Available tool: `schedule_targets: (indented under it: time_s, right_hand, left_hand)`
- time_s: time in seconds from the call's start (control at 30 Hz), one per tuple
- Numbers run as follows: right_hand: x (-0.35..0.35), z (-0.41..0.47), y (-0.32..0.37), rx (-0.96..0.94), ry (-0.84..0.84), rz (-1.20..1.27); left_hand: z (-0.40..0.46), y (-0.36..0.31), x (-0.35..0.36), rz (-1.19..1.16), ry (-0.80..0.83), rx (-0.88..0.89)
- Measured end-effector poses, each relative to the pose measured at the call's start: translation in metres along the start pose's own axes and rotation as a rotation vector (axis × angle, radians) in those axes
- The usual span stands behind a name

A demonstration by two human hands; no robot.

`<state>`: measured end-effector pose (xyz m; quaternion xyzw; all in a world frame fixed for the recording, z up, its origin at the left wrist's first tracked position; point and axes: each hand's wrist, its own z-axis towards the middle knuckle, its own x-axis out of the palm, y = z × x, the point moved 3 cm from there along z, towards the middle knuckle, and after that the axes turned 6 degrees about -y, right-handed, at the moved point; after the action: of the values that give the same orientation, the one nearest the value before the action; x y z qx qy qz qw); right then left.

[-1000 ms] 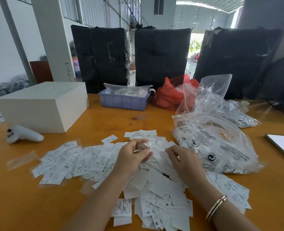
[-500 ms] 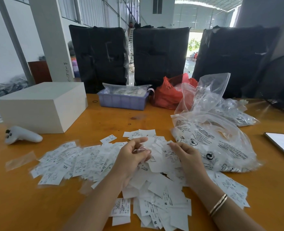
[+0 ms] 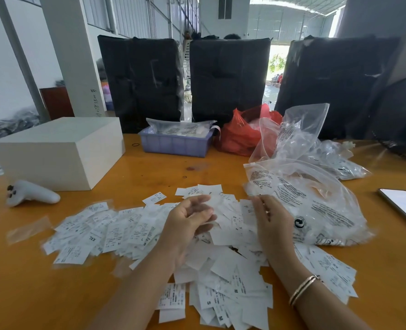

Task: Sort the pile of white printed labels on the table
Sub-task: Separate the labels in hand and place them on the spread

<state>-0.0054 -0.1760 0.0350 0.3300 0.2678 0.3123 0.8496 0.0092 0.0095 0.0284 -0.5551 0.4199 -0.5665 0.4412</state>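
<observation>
Two hands (image 3: 225,225) over one label pile (image 3: 223,270)

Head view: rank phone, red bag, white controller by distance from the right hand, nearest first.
From the right hand:
1. Red bag, behind it at the table's far side.
2. Phone, at the table's right edge; too close to the bag to call firmly.
3. White controller, far left.
</observation>
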Motion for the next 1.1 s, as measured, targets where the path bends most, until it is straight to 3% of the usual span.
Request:
schedule_targets:
  time_s: [0.13, 0.23, 0.37, 0.47, 0.53, 0.63, 0.7, 0.87, 1.0, 1.1]
  right_hand:
    - [-0.004, 0.003, -0.003, 0.191, -0.073, 0.189]
    - [0.005, -0.002, -0.004, 0.204, 0.113, 0.117]
    - [0.018, -0.010, 0.001, -0.058, 0.319, -0.296]
    - [0.015, -0.008, 0.010, -0.287, 0.196, -0.496]
    - [0.008, -0.008, 0.011, -0.305, 0.078, -0.400]
    - [0.006, -0.005, 0.006, 0.036, 0.152, -0.011]
    - [0.008, -0.004, 0.003, 0.187, 0.194, 0.065]
    - [0.009, -0.007, 0.005, 0.287, 0.250, 0.301]
    - [0.011, -0.012, 0.006, 0.282, 0.291, 0.344]
    - [0.007, -0.011, 0.007, 0.302, 0.206, 0.379]
  left_hand:
    - [-0.001, 0.002, 0.003, 0.007, 0.044, 0.008]
    - [-0.002, 0.003, 0.004, 0.022, 0.069, 0.024]
    - [-0.002, 0.002, 0.005, 0.021, 0.106, 0.029]
    - [-0.002, 0.001, 0.004, 0.028, 0.088, 0.022]
    - [-0.002, 0.000, 0.004, 0.038, 0.076, 0.019]
    - [-0.002, 0.001, 0.003, 0.076, 0.061, 0.012]
    - [-0.002, 0.002, 0.004, 0.091, 0.058, 0.010]
    - [-0.003, 0.002, 0.004, 0.136, 0.045, 0.040]
    - [-0.003, 0.000, 0.004, 0.229, 0.042, 0.103]
    - [-0.003, -0.003, 0.005, 0.246, 0.068, 0.131]
